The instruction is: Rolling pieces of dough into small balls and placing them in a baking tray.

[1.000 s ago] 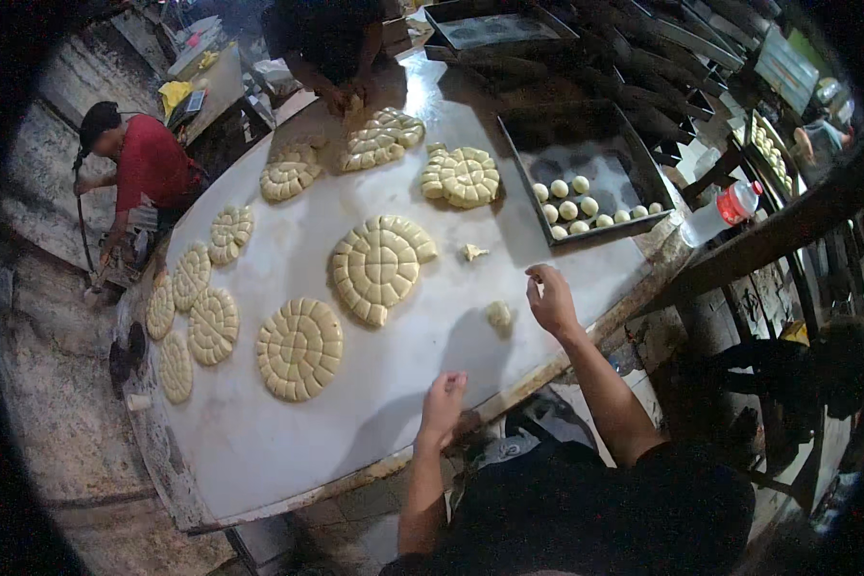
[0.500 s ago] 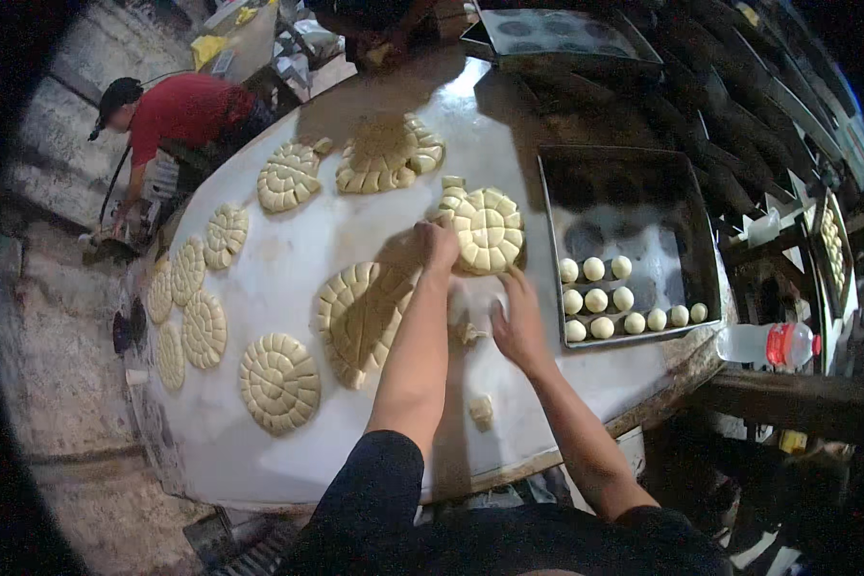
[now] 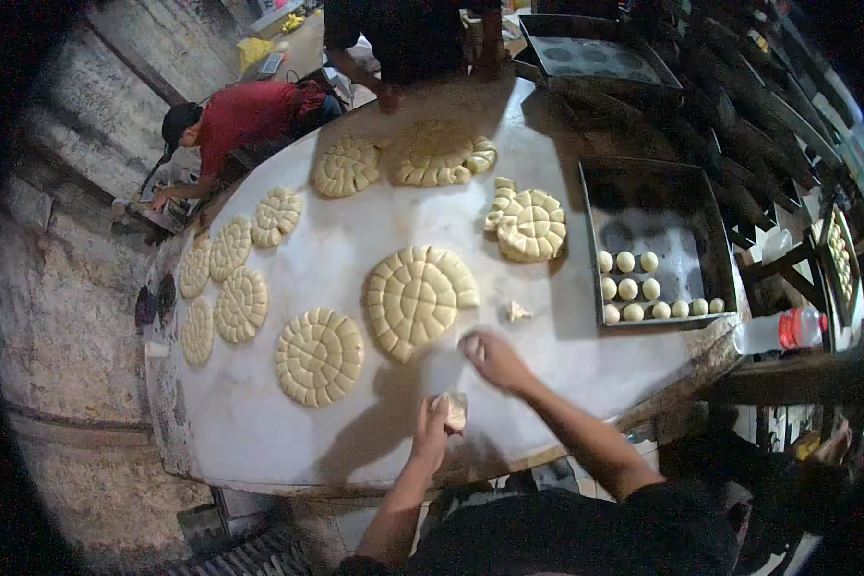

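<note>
My left hand (image 3: pixel 430 432) is closed around a small lump of dough (image 3: pixel 454 411) near the front edge of the table. Ahead of it and to the right, my right hand (image 3: pixel 494 361) hovers over the tabletop with its fingers curled in. Whether anything sits between those fingers is hidden. A large round of dough (image 3: pixel 418 300), cut in a ring of segments, lies just beyond the right hand. Another small dough scrap (image 3: pixel 518 310) rests on the table to its right. Farther off is a scored dough round (image 3: pixel 533 226) with pieces along its left side.
Several more scored dough rounds (image 3: pixel 319 357) lie across the white table (image 3: pixel 230 422). A dark metal tray (image 3: pixel 595 206) with dough balls is at the right, beside a water bottle (image 3: pixel 782 331). Two people stand at the far side and far left; racked trays fill the right.
Both hands have drawn back from the far dough round toward me. My left hand has picked up the small dough lump. The view has turned, shifting everything rightward.
</note>
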`<state>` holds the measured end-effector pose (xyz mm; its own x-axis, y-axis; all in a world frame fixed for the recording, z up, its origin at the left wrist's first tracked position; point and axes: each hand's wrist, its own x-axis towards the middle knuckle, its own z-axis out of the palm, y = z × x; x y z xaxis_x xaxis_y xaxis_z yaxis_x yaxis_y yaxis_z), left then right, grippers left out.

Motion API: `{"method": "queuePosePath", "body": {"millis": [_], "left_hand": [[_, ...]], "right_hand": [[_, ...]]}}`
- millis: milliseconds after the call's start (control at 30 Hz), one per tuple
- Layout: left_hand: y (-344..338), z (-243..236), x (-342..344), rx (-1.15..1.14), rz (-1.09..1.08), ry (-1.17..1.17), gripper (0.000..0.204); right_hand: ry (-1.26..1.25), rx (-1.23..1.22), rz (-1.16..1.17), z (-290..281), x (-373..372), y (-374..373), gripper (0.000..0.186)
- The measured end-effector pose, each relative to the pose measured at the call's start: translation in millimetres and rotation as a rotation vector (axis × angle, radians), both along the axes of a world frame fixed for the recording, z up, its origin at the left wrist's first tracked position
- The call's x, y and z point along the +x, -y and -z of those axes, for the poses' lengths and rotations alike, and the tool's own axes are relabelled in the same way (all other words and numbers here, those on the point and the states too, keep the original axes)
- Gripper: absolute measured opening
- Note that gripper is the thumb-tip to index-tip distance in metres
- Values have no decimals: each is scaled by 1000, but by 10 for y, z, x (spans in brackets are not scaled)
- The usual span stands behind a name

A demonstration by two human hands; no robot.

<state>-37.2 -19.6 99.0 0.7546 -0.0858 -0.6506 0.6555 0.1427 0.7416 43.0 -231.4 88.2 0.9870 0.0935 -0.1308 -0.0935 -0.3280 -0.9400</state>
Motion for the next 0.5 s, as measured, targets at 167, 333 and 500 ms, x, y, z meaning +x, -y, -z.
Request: {"method": "queuePosePath", "body": {"millis": [167, 333, 500], "left_hand": [[-681, 65, -774, 0, 120, 237, 37], [-963, -329, -884, 435, 200, 610, 45], [-940, -634, -774, 475, 386, 706, 48]], "right_hand": [[-125, 141, 257, -138, -1604, -1311, 32], [90, 136, 444, -517, -1917, -1892, 25], [255, -108, 561, -942, -1898, -1916, 31]]}}
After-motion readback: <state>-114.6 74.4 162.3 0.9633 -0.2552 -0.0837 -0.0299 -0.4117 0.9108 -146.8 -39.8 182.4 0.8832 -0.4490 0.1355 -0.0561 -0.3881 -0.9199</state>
